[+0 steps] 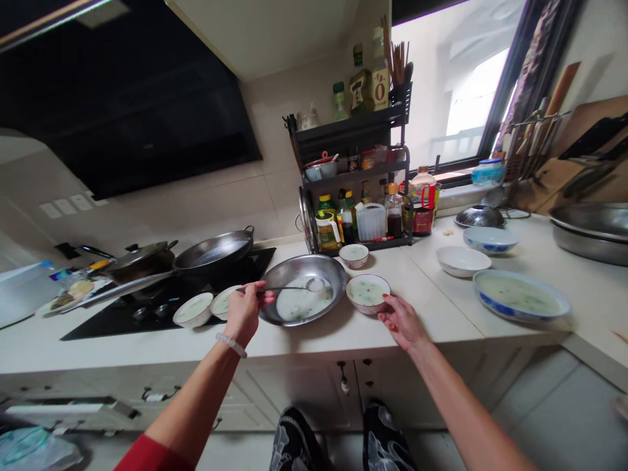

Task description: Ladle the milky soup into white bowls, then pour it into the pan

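My left hand (pixel 248 307) is closed round the handle of a metal ladle (pixel 315 284). The ladle's bowl is over a wide steel basin (pixel 338 278), which holds whitish soup with green bits (pixel 299 304). My right hand (pixel 400 320) has its fingers and thumb on the right rim and side of a small bowl (pixel 367 292) filled with the same soup, standing on the counter beside the basin. Behind it is another small filled bowl (pixel 354 256). Left of the basin sit two more filled bowls, a nearer one (pixel 193 310) and one (pixel 223 303) partly behind my left hand.
A wok (pixel 216 252) and a lidded pot (pixel 140 258) are on the black stove (pixel 98 324). At the back stands a rack (pixel 353 180) of bottles. To the right are a blue-patterned soup dish (pixel 521 296), a white bowl (pixel 463 261), a blue-white bowl (pixel 489 240) and large steel pans (pixel 589 235).
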Demonstrator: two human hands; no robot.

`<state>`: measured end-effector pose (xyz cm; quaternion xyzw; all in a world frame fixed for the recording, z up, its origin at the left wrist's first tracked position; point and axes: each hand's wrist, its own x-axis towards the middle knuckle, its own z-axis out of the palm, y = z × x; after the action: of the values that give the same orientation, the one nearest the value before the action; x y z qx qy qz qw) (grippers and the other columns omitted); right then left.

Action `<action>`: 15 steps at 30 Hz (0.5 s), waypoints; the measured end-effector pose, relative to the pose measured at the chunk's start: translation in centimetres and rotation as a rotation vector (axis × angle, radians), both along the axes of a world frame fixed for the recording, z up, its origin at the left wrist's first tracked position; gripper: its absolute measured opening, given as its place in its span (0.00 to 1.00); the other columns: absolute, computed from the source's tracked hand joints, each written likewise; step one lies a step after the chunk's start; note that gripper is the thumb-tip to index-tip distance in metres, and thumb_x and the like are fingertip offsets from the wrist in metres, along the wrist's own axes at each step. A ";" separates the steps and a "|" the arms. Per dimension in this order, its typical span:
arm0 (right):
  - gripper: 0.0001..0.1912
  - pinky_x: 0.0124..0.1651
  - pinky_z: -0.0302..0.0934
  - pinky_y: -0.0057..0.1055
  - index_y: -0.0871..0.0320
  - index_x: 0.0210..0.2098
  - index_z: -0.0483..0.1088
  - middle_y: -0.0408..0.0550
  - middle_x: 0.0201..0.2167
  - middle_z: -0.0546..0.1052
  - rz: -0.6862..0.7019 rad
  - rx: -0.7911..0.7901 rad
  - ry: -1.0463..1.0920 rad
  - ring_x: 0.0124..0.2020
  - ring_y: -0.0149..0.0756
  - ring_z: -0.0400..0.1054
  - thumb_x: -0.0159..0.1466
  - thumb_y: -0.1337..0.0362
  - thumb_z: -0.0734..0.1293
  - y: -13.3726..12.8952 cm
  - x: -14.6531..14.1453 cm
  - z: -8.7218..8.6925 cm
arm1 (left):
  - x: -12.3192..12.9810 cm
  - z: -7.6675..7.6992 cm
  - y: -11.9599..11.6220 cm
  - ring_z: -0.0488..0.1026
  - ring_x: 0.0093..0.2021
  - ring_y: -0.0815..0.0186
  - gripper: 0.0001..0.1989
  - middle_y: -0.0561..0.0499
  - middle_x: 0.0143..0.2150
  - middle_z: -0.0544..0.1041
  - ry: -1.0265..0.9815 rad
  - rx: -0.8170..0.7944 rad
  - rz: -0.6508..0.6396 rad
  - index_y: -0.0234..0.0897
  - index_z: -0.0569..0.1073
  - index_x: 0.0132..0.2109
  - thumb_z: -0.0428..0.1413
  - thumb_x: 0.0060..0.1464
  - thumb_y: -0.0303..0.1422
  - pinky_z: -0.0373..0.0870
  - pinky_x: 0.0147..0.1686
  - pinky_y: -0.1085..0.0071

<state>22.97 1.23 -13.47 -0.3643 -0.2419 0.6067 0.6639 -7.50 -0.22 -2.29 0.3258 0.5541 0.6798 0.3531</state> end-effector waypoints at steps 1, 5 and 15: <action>0.18 0.12 0.43 0.18 0.58 0.30 0.69 0.45 0.24 0.72 0.000 0.000 0.000 0.16 0.26 0.63 0.45 0.60 0.77 0.0 0.0 0.0 | -0.1 0.0 0.0 0.73 0.20 0.67 0.07 0.47 0.21 0.76 0.003 0.001 -0.002 0.28 0.73 0.32 0.51 0.48 0.26 0.72 0.25 0.72; 0.19 0.12 0.43 0.18 0.58 0.31 0.69 0.45 0.23 0.73 -0.001 -0.001 -0.005 0.16 0.26 0.63 0.45 0.60 0.77 0.0 0.0 -0.2 | -0.3 -0.3 0.2 0.73 0.21 0.66 0.08 0.46 0.21 0.76 0.012 0.002 -0.006 0.28 0.74 0.32 0.51 0.47 0.27 0.72 0.25 0.71; 0.19 0.12 0.43 0.17 0.58 0.29 0.69 0.44 0.22 0.73 -0.002 -0.002 -0.002 0.16 0.26 0.63 0.44 0.59 0.78 0.0 0.0 0.0 | -0.1 0.1 0.1 0.74 0.21 0.67 0.07 0.46 0.21 0.76 -0.003 -0.003 -0.001 0.28 0.74 0.32 0.52 0.46 0.27 0.72 0.25 0.72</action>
<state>22.95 1.19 -13.46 -0.3658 -0.2415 0.6060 0.6638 -7.56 -0.10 -2.22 0.3248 0.5543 0.6793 0.3546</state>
